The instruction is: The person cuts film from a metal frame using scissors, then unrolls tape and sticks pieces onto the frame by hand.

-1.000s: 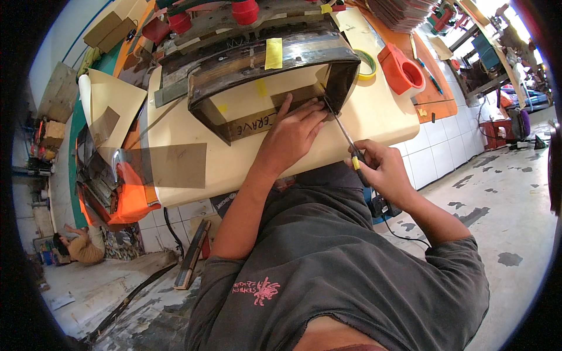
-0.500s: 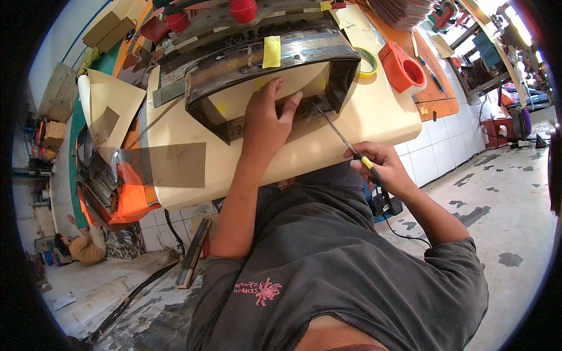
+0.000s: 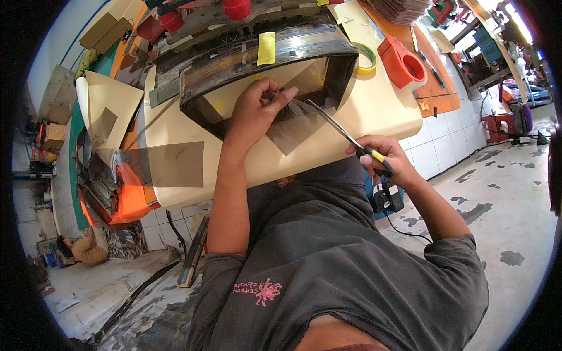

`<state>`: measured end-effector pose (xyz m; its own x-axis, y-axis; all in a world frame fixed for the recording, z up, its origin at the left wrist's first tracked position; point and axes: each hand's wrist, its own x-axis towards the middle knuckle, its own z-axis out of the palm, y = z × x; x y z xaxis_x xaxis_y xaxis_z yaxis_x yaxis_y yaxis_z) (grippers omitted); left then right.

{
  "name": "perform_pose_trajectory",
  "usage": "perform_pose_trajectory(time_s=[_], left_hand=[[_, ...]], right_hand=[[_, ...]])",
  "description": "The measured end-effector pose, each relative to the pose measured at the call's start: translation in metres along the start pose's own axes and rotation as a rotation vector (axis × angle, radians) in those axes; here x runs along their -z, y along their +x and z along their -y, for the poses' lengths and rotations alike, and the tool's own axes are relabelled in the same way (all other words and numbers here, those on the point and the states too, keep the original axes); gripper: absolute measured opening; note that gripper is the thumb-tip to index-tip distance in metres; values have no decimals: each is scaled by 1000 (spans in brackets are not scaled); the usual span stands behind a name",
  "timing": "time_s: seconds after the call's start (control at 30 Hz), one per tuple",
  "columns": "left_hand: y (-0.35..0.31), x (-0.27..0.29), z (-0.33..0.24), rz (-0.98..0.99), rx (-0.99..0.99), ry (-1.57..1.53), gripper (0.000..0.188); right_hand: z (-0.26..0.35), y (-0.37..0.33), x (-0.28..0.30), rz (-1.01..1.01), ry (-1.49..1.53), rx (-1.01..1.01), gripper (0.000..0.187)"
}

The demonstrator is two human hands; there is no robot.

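Observation:
My left hand pinches a dark see-through sheet in the opening of a curved dark frame. Part of that sheet reaches out over the frame's near side, onto the cream table cover. My right hand is closed round the black and yellow handles of a pair of scissors. The blades point up and left, their tips by the sheet's right edge, close to my left fingers. A strip of yellow tape is stuck on top of the frame.
A red tape dispenser and a yellow tape roll stand right of the frame. Another dark sheet lies at the left of the cream cover. An orange bag hangs at the table's left edge. A person is low at far left.
My left hand has shifted slightly left and closed on the dark sheet, which now shows beyond the frame. The scissors have turned and moved slightly right with my right hand.

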<state>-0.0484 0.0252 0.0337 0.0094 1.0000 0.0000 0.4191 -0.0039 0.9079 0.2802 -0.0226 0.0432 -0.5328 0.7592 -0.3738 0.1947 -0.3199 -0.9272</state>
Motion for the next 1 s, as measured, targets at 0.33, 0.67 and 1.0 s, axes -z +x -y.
perform_pose_trajectory(time_s=[0.33, 0.67, 1.0], left_hand=[[2, 8, 9, 110, 168, -392, 25], [6, 7, 17, 105, 141, -535, 26], [3, 6, 8, 179, 77, -603, 64]], right_hand=[[4, 8, 9, 165, 114, 26, 56], [10, 19, 8, 261, 194, -12, 64], [22, 26, 1, 250, 109, 14, 53]])
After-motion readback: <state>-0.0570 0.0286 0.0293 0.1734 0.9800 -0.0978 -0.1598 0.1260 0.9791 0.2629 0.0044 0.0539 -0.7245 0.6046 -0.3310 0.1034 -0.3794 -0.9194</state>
